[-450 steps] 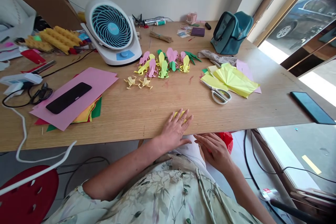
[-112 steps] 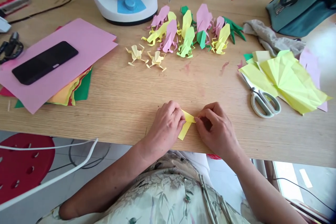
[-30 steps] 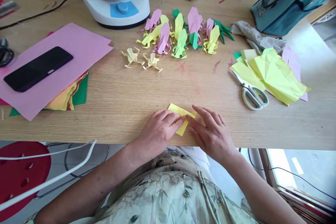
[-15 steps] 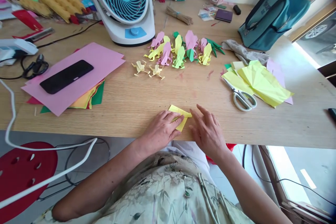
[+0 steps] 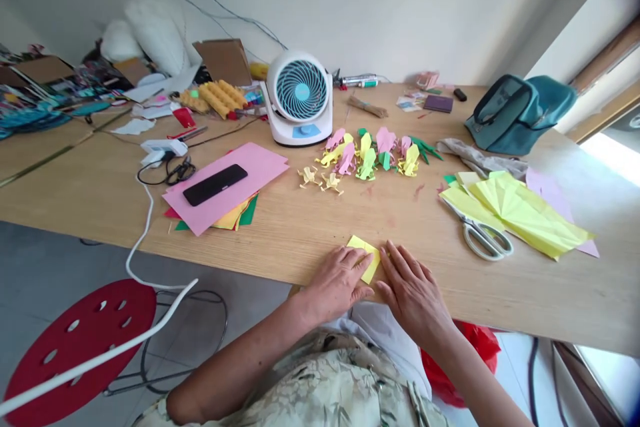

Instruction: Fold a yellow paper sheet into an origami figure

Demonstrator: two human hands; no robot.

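A small piece of folded yellow paper [image 5: 371, 268] lies near the front edge of the table. Over its left side rests my left hand [image 5: 337, 280], holding it against the wood with the fingers; part of the paper is hidden under them. My right hand [image 5: 413, 283] lies flat just to the right, fingers stretched out, the index fingertip at the paper's right edge. Beyond both hands stand folded paper figures in pink, yellow and green [image 5: 367, 163]. Two small cream paper figures [image 5: 320, 179] sit at the left of that group.
White-handled scissors [image 5: 485, 240] rest beside crumpled yellow paper [image 5: 525, 210] on the right. At left, a black phone [image 5: 215, 185] lies on pink sheets [image 5: 265, 163]. A fan [image 5: 303, 97] and a teal bag [image 5: 520, 113] stand behind. A white cable [image 5: 137, 240] hangs over the front edge.
The view has tilted up and shows more of the table and wall. My right hand has flattened onto the table by the paper, and the raised fold now lies flat.
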